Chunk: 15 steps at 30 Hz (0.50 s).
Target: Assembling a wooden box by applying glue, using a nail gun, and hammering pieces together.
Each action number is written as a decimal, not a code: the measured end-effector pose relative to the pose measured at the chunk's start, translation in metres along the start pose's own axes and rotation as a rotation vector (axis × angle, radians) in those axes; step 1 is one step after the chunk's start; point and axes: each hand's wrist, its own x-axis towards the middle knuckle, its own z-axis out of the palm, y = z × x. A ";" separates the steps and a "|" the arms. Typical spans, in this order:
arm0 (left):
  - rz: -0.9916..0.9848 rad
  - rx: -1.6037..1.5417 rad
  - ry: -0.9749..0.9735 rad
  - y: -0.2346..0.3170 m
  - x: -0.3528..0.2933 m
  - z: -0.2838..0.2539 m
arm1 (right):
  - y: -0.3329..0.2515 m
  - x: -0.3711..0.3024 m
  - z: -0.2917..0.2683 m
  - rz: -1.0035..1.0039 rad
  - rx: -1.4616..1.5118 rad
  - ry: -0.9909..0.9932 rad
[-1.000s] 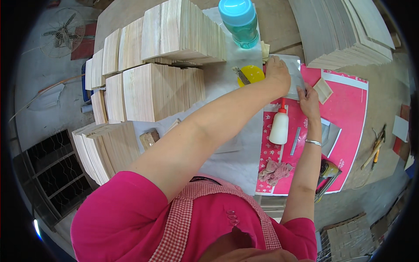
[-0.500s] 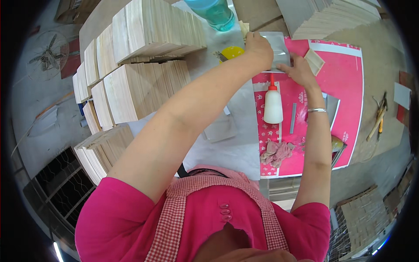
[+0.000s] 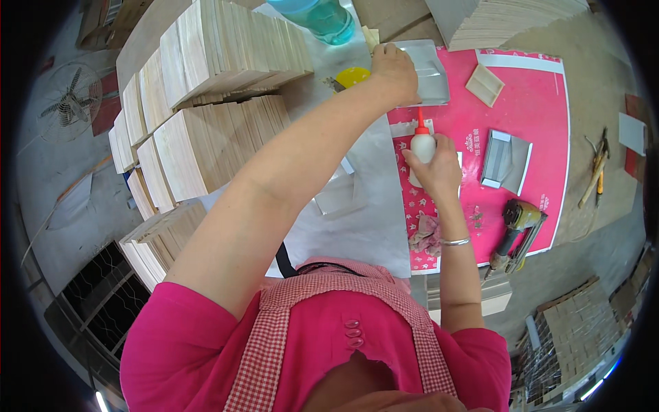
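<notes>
My left hand is closed on the left edge of a shiny grey shallow tray; its fingertips are partly hidden. My right hand wraps round a white squeeze bottle with a red nozzle, standing just nearer than the tray. The hand covers the bottle's lower part. A small wooden tray lies to the right of the grey one. Beside my left wrist is a yellow round thing with a dark blade-like piece on it.
Stacks of pale wooden boards fill the left side. A teal bottle stands at the back. On the pink sheet lie a grey metallic piece, a nail gun and a crumpled pink cloth. Pliers lie far right.
My right hand has left the grey tray, come nearer to me, and taken hold of the squeeze bottle. My left hand stays at the tray. The nail gun now shows fully.
</notes>
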 end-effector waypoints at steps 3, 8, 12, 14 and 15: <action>0.005 0.015 0.034 0.003 0.000 0.010 | 0.000 -0.014 0.000 -0.013 -0.040 0.067; -0.033 0.106 0.039 0.009 -0.004 0.013 | 0.012 -0.024 -0.012 0.090 0.085 0.003; -0.063 0.181 -0.003 0.021 -0.002 0.013 | 0.017 -0.022 -0.012 0.091 0.123 0.080; -0.098 0.197 -0.004 0.026 -0.004 0.018 | 0.015 -0.022 -0.010 0.077 0.131 0.118; -0.098 0.197 -0.004 0.028 -0.003 0.017 | 0.014 -0.021 -0.010 0.077 0.131 0.118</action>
